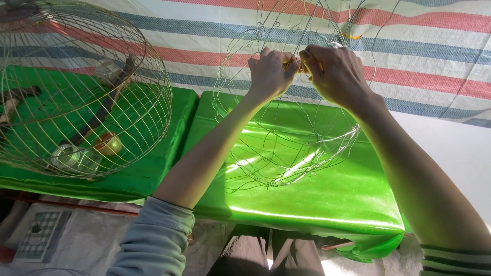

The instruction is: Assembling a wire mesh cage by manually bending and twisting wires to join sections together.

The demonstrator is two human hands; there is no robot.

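We hold a half-built, rounded frame of thin silvery wire [286, 128] upright above the shiny green cloth-covered tabletop [332, 204], its lower curve hanging just over the cloth so both hands can work at its upper part without the frame's shape being pressed flat. Our left hand [268, 74] and right hand [335, 74] meet close together, fingers [291, 64] pressed together and pinching a wire between them, apparently at a crossing, where a tight grip keeps the strands from springing apart. To our left a finished domed wire cage [84, 87] rests on the same green cloth, with dark wooden perches [105, 105], a small clear cup [69, 156] and an orange ball [108, 144] inside. A striped woven sheet [434, 46] hangs behind
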